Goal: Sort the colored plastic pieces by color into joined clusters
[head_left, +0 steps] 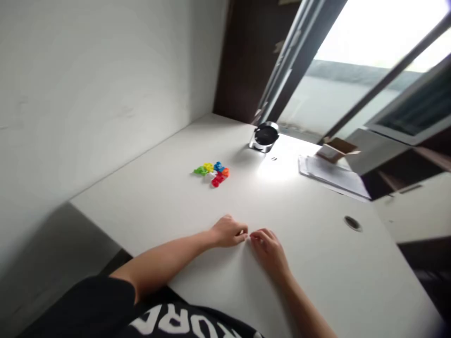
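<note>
Black shirt [102, 307] is nearest. Left hand [227, 231] and right hand [270, 251] are angled inward low over the tabletop [310, 225], fingertips almost met. Fingers look narrowed; full closure or any grip can't be told. Step judged fine two-handed fingerwork; steady wrists seem called for. Coloured pieces [218, 177] are clustered beyond.

Green, yellow, blue, orange, red and white pieces [218, 178], white tabletop [169, 188], white-lettered black shirt [88, 300]
</note>
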`<state>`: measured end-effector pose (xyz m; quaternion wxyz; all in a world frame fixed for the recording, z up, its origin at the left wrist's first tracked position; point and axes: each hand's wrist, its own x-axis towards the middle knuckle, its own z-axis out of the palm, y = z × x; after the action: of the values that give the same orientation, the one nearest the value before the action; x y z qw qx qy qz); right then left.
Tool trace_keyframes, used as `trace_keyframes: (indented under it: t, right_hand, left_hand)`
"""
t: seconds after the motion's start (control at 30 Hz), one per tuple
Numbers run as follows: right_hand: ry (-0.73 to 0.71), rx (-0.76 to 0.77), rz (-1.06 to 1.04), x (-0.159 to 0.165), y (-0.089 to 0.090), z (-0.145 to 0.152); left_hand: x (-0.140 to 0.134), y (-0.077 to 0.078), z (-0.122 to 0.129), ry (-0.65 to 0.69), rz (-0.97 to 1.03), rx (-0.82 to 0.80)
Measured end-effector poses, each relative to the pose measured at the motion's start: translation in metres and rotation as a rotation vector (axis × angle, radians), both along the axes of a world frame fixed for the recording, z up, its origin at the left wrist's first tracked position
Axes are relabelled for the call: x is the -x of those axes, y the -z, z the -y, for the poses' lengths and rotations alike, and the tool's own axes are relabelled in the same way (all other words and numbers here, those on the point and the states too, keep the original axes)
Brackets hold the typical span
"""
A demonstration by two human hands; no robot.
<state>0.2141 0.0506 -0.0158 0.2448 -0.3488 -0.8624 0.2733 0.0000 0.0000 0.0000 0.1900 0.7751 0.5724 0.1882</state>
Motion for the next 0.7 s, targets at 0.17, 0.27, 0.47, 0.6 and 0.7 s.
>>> trace_keyframes:
  t: [0.17,0.27,0.47,0.6,0.7]
  right_hand:
    - [0.061,0.04,-0.059,-0.002,-0.005,-0.001]
    - [0.056,0.04,-0.06,-0.005,-0.005,-0.002]
    - [0.072,0.022,-0.067,-0.001,-0.01,0.0]
    - [0.051,0.028,-0.068,0.009,-0.011,0.004]
    - [0.105,0.029,-0.097,0.018,-0.007,0.005]
  left_hand:
    - [-0.004,-0.003,-0.001,-0.012,0.083,0.019]
    - [-0.005,-0.003,-0.001,0.0,0.103,0.02]
    - [0.001,-0.014,-0.005,0.055,0.129,0.084]
    - [0.005,-0.02,-0.005,0.122,0.111,0.08]
    - [0.007,-0.021,-0.004,0.175,0.098,0.043]
